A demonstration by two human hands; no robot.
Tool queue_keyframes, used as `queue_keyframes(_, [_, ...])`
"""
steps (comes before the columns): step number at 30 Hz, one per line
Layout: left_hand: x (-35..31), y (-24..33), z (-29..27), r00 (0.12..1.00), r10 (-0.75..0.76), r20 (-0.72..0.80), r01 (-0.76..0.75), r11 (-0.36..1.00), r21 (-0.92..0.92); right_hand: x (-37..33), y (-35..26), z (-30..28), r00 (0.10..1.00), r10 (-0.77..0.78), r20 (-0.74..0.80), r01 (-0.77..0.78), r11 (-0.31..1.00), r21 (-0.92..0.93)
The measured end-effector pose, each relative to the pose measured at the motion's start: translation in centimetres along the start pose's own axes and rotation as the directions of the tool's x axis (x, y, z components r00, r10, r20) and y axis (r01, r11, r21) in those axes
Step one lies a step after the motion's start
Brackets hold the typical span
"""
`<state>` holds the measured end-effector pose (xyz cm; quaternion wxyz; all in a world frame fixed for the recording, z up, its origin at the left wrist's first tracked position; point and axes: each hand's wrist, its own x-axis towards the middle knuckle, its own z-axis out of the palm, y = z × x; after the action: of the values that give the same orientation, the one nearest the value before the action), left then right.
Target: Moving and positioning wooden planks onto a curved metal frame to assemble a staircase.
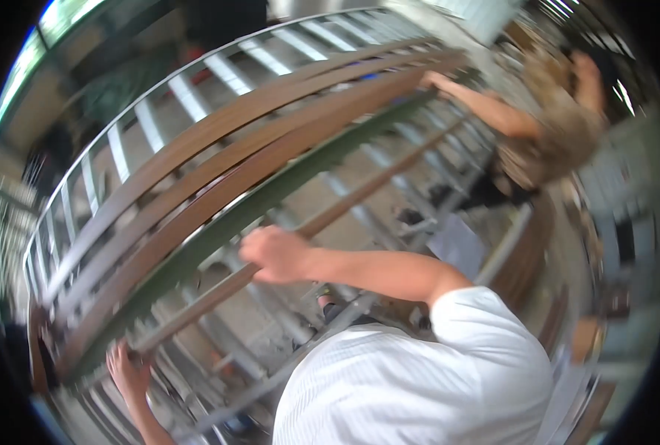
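Note:
A long narrow brown strip (pixel 215 297) runs slantwise across the metal frame (pixel 348 204). My right hand (pixel 276 254) is closed around its middle part, knuckles up. At the strip's near left end, my left hand (pixel 128 371) grips it with the thumb against the end; motion blur softens the fingers. Just beyond the strip, and parallel to it, lies a dark green board (pixel 230 228). Several wider brown boards (pixel 233 185) lie past that, side by side with gaps between.
A co-worker (pixel 549 141) at the far right has a hand (pixel 437 80) on the boards' far end. Grey metal crossbars (pixel 148 126) stick out along the curved far rail. More curved brown boards (pixel 526 259) lie at the right, near a white sheet (pixel 456 241).

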<state>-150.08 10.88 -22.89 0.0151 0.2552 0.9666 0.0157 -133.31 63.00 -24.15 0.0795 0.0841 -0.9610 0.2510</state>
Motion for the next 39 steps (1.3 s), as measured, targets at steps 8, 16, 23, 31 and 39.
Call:
queue_keyframes(8, [5.1, 17.7, -0.2, 0.922, 0.334, -0.195, -0.372, 0.904, -0.21, 0.4, -1.6, 0.3, 0.992, 0.121, 0.021, -0.121, 0.993, -0.015])
queue_keyframes(16, [5.3, 21.6, -0.2, 0.905, 0.336, -0.261, -0.373, 0.922, -0.104, -3.6, -1.7, 0.6, 0.982, 0.047, -0.182, -0.061, 0.995, -0.073])
queue_keyframes(23, [4.5, 20.5, 0.7, 0.895, 0.403, -0.192, -0.421, 0.905, -0.065, -7.4, 4.2, -5.6, 0.963, 0.254, -0.095, -0.271, 0.896, -0.353])
queue_keyframes(31, [3.3, 19.1, 5.1, 0.872, 0.342, -0.349, -0.395, 0.914, -0.093, -8.1, 4.8, -4.9, 0.956, 0.129, -0.264, -0.192, 0.954, -0.231])
queue_keyframes(39, [1.2, 20.4, 4.0, 0.857, 0.396, -0.328, -0.437, 0.898, -0.056, -11.4, 6.0, -2.1, 0.933, 0.07, -0.353, -0.074, 0.997, 0.002])
